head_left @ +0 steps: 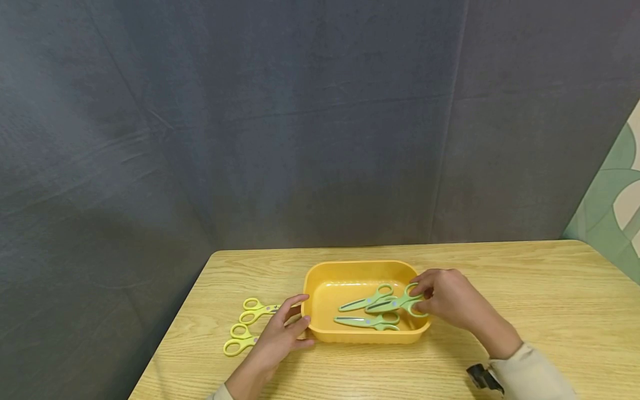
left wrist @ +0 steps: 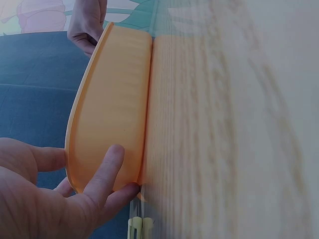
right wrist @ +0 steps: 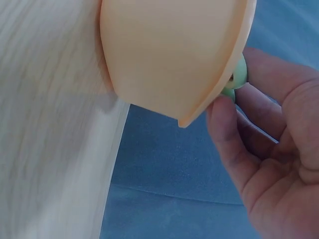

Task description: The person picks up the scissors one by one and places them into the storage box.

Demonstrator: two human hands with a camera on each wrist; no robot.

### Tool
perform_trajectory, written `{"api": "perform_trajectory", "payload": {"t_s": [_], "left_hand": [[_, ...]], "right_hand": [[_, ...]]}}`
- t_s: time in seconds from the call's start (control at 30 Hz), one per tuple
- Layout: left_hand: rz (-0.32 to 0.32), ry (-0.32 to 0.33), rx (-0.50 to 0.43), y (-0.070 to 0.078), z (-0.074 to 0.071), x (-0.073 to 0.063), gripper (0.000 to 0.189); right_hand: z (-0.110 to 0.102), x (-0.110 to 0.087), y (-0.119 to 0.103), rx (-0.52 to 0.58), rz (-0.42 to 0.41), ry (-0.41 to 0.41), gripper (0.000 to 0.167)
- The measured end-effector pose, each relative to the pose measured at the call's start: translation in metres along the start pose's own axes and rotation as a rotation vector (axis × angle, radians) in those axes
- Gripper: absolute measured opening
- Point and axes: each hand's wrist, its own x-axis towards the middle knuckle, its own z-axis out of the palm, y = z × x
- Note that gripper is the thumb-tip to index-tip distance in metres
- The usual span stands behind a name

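In the head view a yellow plastic bin [head_left: 360, 336] stands on the wooden table, my hands at its two ends. My left hand [head_left: 281, 333] rests its spread, mostly straight fingers against the bin's left end; the left wrist view shows fingertips on its outer wall [left wrist: 107, 99] and rim. My right hand [head_left: 452, 297] pinches the handles of a pair of green scissors [head_left: 392, 304] at the right rim, blades pointing left over the bin. Under and beside them, other green scissors [head_left: 357, 321] lie inside. In the right wrist view a green handle [right wrist: 240, 72] shows between thumb and fingers.
Two pairs of yellow scissors [head_left: 240, 343] lie on the table [head_left: 525, 294] left of the bin, partly hidden by my left hand. A dark grey curtain [head_left: 325, 139] hangs behind the table's far edge. A green patterned surface [head_left: 615, 211] is at far right.
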Motion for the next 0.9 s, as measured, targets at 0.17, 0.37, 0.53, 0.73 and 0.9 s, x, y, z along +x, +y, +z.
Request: {"api": "perform_trajectory", "payload": {"t_s": [0.17, 0.37, 0.53, 0.73, 0.9], "left_hand": [[0.001, 0.002, 0.003, 0.000, 0.000, 0.000, 0.053], [0.000, 0.005, 0.009, -0.001, 0.000, 0.000, 0.053], [0.000, 0.002, 0.006, 0.000, 0.000, 0.000, 0.053], [-0.005, 0.001, 0.013, 0.000, 0.000, 0.000, 0.053], [-0.003, 0.000, 0.008, 0.000, 0.000, 0.000, 0.053]], "right_hand": [[0.005, 0.001, -0.003, -0.030, -0.036, 0.007, 0.017], [0.010, 0.001, -0.009, -0.061, -0.013, -0.006, 0.017], [0.014, 0.003, -0.012, -0.077, 0.009, -0.019, 0.018], [0.017, 0.004, -0.015, -0.096, 0.012, -0.009, 0.018], [0.019, 0.007, -0.019, -0.096, 0.015, -0.020, 0.018]]}}
